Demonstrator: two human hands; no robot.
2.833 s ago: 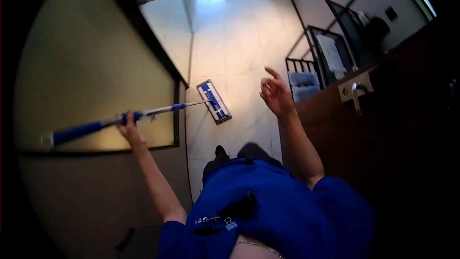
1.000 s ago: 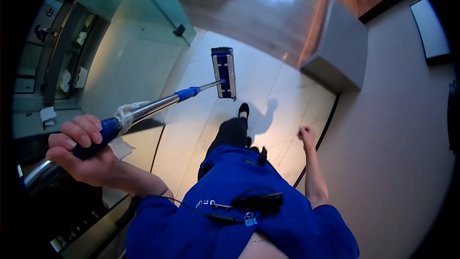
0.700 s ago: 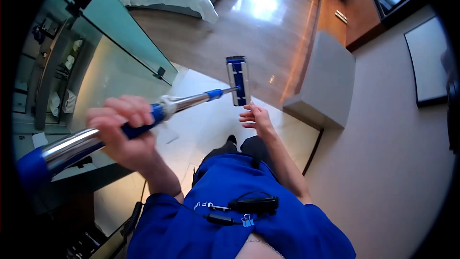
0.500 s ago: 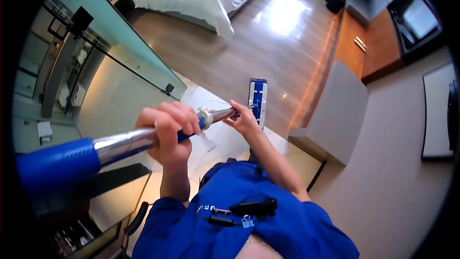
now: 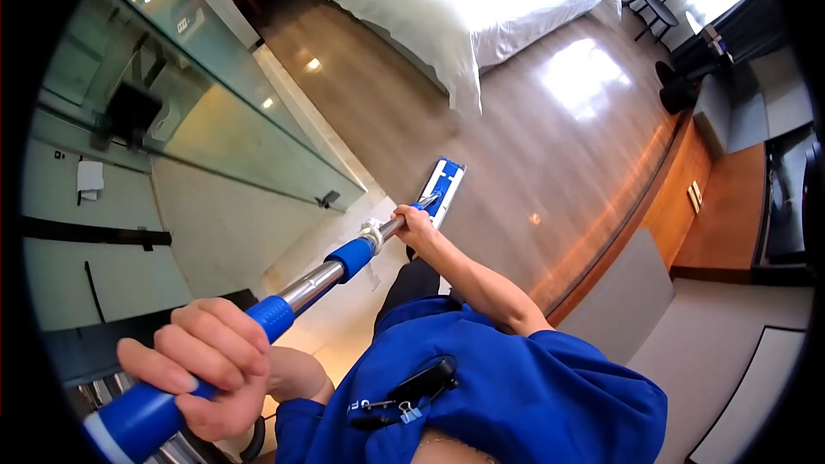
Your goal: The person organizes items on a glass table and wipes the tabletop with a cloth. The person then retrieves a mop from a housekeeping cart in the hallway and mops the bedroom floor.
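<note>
My left hand (image 5: pixel 206 365) is wrapped round the thick blue grip near the top end of a mop pole (image 5: pixel 314 285). Farther down the same pole, my right hand (image 5: pixel 412 228) closes round the thinner metal part, just above the mop head. The flat blue and white mop head (image 5: pixel 445 185) lies on the wooden floor (image 5: pixel 516 180), close to the edge of the pale tiles. Between my hands, a whitish cord or cloth (image 5: pixel 371 236) is tied round the pole.
A glass partition (image 5: pixel 258 137) stands on the left. Ahead is a bed with white bedding (image 5: pixel 447 0). A black chair (image 5: pixel 657 13) is at the far right. Along the right run a low wooden cabinet (image 5: pixel 722 215), a grey panel (image 5: pixel 614 292) and a screen (image 5: pixel 786 198).
My right hand came from empty air onto the pole. My left hand slid from the middle grip to the top grip. The mop head went from the tiles onto the wooden floor as the view moved forward.
</note>
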